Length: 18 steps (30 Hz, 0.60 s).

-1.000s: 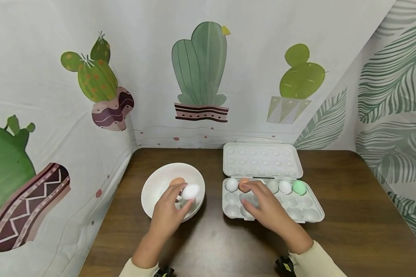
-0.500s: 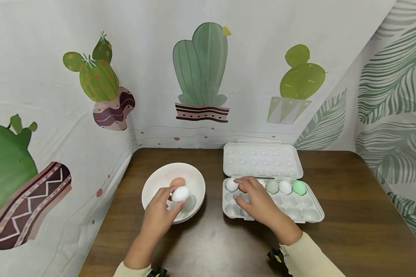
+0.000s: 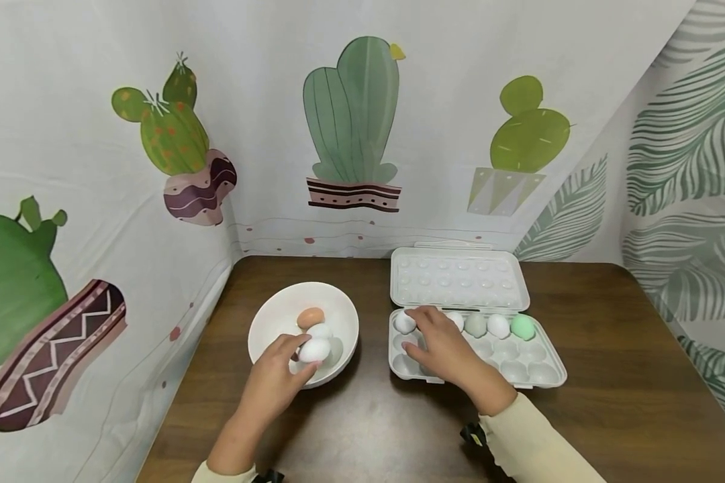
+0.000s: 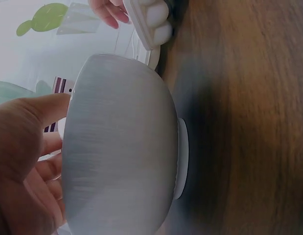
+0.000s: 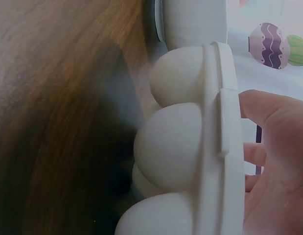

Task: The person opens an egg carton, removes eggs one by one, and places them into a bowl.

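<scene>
My left hand [image 3: 276,376] pinches a white egg [image 3: 315,350] low over the white bowl [image 3: 266,315]. Inside the bowl lie a brown egg [image 3: 310,318], another white egg [image 3: 320,331] and a partly hidden pale grey-green egg [image 3: 335,350]. Over the left end of the open egg carton [image 3: 485,362] is my right hand [image 3: 444,349], thumb and fingers apart. Its forefinger overlaps a white egg [image 3: 403,323] in the back left cup; the thumb stands a little in front of that egg. The right hand hides the neighbouring cup. In the left wrist view the bowl wall [image 4: 119,147] covers the held egg.
Further along the carton's back row sit a grey-green egg [image 3: 475,326], a white egg [image 3: 498,326] and a green egg [image 3: 523,327]. The carton's clear lid [image 3: 459,278] leans back behind it. Brown wooden table [image 3: 362,429] runs between bowl and carton, with a printed cloth [image 3: 266,134] behind.
My left hand has moved left and down with the white egg, uncovering another white egg in the bowl. The right hand has shifted left from the brown egg to the back left white egg.
</scene>
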Each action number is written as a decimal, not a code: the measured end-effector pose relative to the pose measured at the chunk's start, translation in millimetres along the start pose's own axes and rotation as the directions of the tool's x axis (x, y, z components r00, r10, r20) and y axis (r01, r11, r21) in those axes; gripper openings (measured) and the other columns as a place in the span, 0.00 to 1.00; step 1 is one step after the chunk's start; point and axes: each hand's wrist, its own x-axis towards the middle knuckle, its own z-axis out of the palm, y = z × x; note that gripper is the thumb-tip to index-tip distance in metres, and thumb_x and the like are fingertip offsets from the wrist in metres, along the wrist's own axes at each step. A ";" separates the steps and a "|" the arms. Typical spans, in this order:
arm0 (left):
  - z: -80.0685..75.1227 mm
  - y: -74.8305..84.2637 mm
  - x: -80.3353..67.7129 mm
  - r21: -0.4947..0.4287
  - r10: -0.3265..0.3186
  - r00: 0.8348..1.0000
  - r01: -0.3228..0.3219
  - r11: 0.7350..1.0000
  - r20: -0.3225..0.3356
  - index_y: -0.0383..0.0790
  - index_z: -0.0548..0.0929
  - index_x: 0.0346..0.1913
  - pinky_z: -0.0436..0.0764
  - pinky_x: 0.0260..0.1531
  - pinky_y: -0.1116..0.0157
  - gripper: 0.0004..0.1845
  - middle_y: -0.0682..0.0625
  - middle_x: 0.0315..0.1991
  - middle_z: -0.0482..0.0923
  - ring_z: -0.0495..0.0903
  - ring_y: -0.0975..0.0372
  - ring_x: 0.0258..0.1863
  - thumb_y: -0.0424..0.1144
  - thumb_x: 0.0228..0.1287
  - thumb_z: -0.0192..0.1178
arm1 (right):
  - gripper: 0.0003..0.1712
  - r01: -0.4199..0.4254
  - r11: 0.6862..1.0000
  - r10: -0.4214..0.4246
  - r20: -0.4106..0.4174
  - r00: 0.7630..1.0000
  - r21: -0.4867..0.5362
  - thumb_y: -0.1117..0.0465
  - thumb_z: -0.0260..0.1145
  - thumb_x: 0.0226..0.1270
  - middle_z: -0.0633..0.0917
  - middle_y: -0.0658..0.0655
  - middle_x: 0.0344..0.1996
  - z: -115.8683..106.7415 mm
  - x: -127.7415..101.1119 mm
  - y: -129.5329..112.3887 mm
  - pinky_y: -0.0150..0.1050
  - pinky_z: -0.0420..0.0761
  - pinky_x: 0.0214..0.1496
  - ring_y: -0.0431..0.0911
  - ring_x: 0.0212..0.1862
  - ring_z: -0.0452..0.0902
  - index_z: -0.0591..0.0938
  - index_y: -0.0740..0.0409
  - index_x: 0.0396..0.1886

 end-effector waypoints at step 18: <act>-7.5 0.7 14.2 -0.016 -0.071 0.954 0.079 0.997 0.290 0.42 0.86 0.49 0.74 0.35 0.67 0.21 0.56 0.33 0.79 0.75 0.65 0.32 0.43 0.52 0.76 | 0.37 -0.017 0.998 0.024 0.107 0.994 -0.068 0.52 0.71 0.63 0.77 0.70 0.61 5.1 17.9 2.7 0.58 0.73 0.67 0.65 0.63 0.75 0.73 0.63 0.68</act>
